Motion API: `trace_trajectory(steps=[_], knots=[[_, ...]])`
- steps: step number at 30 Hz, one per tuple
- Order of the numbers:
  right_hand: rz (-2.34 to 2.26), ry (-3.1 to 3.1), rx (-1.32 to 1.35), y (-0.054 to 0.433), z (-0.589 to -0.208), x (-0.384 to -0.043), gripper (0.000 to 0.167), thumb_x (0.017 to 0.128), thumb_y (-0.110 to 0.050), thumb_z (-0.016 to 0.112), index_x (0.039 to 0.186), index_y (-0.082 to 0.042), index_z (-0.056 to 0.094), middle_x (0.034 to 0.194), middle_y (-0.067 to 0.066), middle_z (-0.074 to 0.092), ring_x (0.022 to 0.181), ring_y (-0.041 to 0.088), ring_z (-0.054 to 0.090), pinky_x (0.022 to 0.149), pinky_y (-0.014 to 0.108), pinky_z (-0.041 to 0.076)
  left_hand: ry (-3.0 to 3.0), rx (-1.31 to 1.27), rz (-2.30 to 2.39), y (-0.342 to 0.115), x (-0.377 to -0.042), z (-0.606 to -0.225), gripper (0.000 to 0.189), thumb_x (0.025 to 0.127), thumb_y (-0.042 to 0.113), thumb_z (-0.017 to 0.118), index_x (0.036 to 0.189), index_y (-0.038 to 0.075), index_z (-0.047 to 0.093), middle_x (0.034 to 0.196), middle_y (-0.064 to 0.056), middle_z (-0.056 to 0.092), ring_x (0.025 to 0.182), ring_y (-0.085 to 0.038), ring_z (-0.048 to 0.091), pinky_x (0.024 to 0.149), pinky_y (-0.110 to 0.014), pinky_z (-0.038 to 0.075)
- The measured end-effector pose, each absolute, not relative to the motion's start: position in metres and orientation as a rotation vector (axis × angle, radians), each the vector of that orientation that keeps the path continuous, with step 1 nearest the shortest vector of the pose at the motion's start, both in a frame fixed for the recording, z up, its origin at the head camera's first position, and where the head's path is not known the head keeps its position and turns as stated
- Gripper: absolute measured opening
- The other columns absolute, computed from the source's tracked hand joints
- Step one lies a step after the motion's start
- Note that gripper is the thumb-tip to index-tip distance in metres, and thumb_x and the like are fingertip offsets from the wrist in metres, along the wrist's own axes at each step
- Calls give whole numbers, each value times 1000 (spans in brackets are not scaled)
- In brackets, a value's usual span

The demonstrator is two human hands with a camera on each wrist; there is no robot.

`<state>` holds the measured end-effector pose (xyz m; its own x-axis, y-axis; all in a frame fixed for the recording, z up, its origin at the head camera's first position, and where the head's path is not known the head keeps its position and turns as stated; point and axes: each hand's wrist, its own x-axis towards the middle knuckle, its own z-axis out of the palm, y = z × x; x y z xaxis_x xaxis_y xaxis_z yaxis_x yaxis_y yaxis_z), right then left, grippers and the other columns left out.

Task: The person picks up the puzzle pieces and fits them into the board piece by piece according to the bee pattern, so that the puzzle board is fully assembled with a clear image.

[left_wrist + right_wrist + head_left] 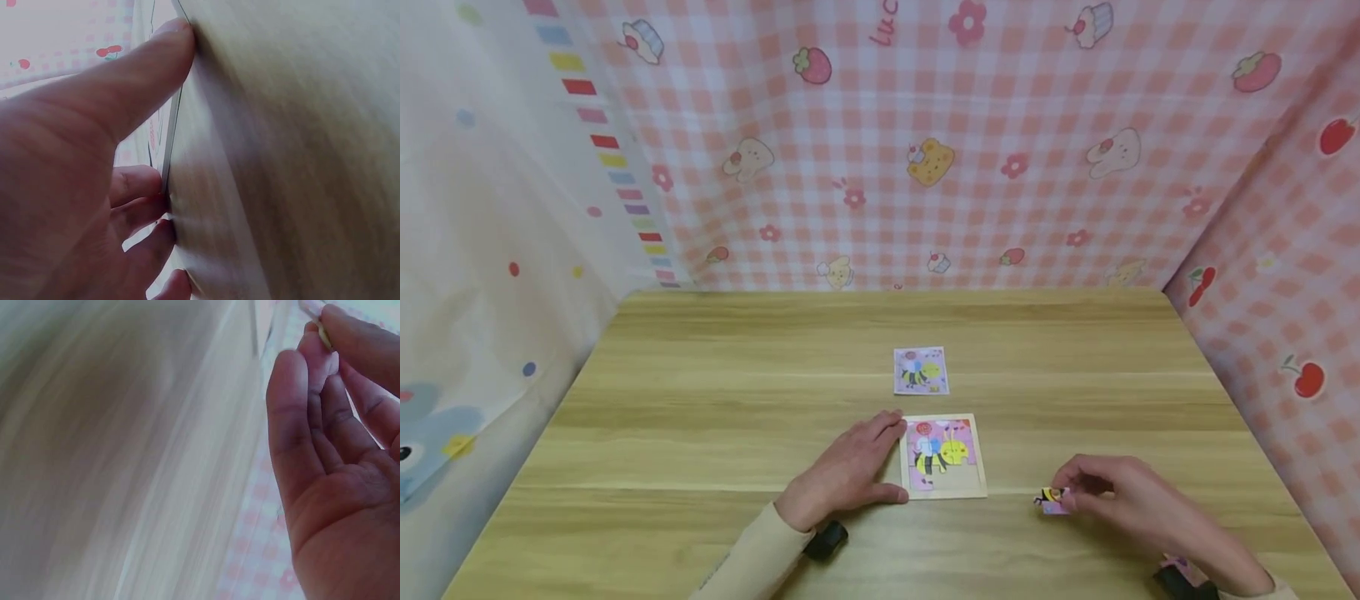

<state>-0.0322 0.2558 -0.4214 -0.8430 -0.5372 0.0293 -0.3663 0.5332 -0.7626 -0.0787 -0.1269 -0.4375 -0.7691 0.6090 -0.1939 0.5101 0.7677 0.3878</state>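
A square wooden puzzle board (943, 494) lies in the middle of the table, with a bee picture in it; bare wood shows at its lower right. My left hand (850, 471) rests along the board's left side, thumb at the lower corner and fingertips at the upper one. The left wrist view shows the thumb (147, 69) and fingertips touching the board's edge. Off to the board's right, my right hand (1120, 496) pinches a puzzle piece (1055, 501) with pink, yellow and black on it. In the right wrist view the piece (324, 334) appears edge-on between thumb and fingers.
Behind the board lies a square picture card (921, 372) showing the same bee. Another pink piece (1185, 570) is partly hidden beneath the right wrist. Curtains (880, 208) stand along the back and both sides of the wooden table (700, 400).
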Motion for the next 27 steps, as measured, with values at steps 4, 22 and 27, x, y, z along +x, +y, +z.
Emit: trace_trajectory(steps=[4,22,27], knots=[[-1259,2504,-737,239,-418,-38,9,96,-16,75,100,-23,73,90,-14,68,80,3,61,67,21,54,2650,868,441,-126,-79,-434,92,89,46,80,156,-2,40,164,-16,35,150,-30,35,122,-47,32],[-1224,2575,-655,178,-411,-61,13,94,-9,75,104,-17,79,97,-8,72,83,4,61,72,23,55,2601,810,508,-127,-80,-435,92,89,43,82,156,-2,38,166,-16,32,153,-30,30,124,-49,27],[-1244,2572,-651,163,-416,-66,8,93,-9,77,98,-16,77,93,-10,71,82,6,61,72,24,55,2597,802,499,-126,-80,-435,93,89,43,81,157,-2,37,166,-15,31,153,-30,29,124,-49,27]])
